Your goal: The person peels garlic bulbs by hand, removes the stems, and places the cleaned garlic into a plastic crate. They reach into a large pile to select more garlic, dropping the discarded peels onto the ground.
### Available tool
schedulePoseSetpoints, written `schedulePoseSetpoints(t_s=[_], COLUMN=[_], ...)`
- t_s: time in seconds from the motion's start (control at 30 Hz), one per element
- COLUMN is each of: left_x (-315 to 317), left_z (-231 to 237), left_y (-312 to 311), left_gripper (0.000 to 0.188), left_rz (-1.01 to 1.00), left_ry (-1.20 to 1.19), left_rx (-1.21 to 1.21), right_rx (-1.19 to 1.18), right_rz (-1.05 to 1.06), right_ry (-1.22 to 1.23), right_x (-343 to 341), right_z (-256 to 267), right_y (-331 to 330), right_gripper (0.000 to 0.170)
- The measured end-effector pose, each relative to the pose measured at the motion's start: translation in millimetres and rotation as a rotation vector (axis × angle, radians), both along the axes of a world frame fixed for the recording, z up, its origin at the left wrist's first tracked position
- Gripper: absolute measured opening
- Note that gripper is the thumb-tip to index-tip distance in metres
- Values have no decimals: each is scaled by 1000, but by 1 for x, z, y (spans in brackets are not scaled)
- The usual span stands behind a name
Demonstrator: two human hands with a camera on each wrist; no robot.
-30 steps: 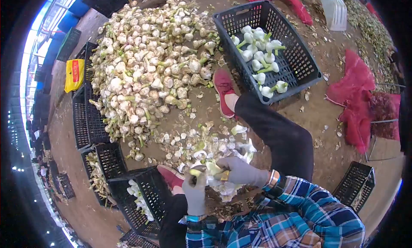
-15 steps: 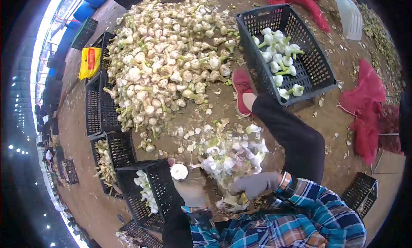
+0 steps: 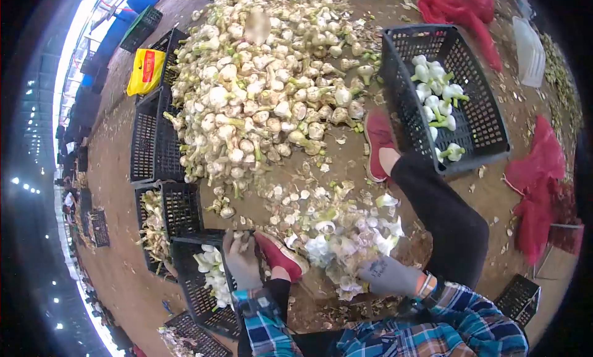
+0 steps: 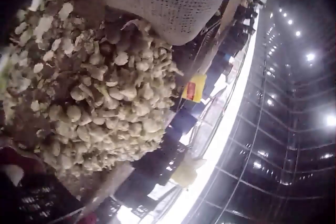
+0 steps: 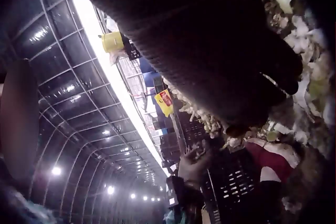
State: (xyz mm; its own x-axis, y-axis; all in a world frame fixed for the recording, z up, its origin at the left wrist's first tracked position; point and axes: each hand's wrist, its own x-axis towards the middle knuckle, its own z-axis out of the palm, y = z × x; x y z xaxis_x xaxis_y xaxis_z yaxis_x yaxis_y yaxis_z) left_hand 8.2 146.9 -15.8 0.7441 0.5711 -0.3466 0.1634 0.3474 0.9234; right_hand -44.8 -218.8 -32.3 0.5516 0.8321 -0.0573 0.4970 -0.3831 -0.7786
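My gloved left hand (image 3: 243, 263) is beside the upper edge of a black crate (image 3: 232, 295) holding white trimmed garlic bulbs (image 3: 213, 276). Its fingers are loosely bent, and no bulb shows in it. In the left wrist view the grey glove (image 4: 165, 3) fills the top. My gloved right hand (image 3: 389, 275) is over a heap of white and papery peelings (image 3: 336, 252); it appears as a dark shape (image 5: 210, 50) in the right wrist view. Its fingertips and anything between them are hidden. A large heap of untrimmed garlic (image 3: 265, 97) lies ahead.
A black crate (image 3: 441, 166) with several white bulbs stands at the upper right. Red netting (image 3: 534, 184) lies at the right. More black crates (image 3: 143, 147) and a yellow bag (image 3: 146, 71) are at the left. Red shoes (image 3: 281, 257) flank the peelings. A blurred pale shape (image 3: 257, 26) shows over the heap.
My left hand has moved left from the peelings toward the lower-left crate, and the white bulb seen at it half a second ago no longer shows there. My right hand has moved over the peelings.
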Motion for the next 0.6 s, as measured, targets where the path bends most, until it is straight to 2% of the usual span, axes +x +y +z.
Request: schedulePoseSetpoints(t_s=[0.03,0.07,0.13,0.2,0.27,0.3,0.33,0.37,0.4,0.47,0.5,0.57,0.6], left_x=[12,24,51,87,113,120,127,134,150,171,178,164,165], left_z=[-12,-26,-52,-74,-112,-160,-175,-191,-174,-160,-159,-234,-229], left_y=[9,21,45,61,98,139,154,169,168,172,179,257,249], left_gripper=[37,38,40,47,53,55,56,57,58,60,62,67,74], left_rz=[9,-292,-592,-180,-34,-105,-162,-181,-100,-23,-114,-228,-209], left_ry=[1,23,58,294,324,147,58,-35,269,566,667,957,952], left_rx=[-4,681,1361,315,247,789,1049,1317,1071,802,910,1697,1660], right_rx=[-76,-124,-222,-219,-258,-176,-94,-168,-173,-262,-165,-187,-200], right_rz=[-60,-60,-60,-77,-132,-123,-116,-97,-90,-70,-168,-188,-190], right_ry=[342,388,477,354,261,233,205,301,310,417,385,398,404], right_x=[-2,-8,-21,-4,13,29,46,56,64,71,53,56,61], right_z=[0,-7,-20,-2,2,14,25,26,25,16,-3,-5,-4], right_y=[4,5,9,17,32,30,31,36,40,48,43,41,42], right_gripper=[30,31,32,35,39,38,37,33,33,25,25,25,25])
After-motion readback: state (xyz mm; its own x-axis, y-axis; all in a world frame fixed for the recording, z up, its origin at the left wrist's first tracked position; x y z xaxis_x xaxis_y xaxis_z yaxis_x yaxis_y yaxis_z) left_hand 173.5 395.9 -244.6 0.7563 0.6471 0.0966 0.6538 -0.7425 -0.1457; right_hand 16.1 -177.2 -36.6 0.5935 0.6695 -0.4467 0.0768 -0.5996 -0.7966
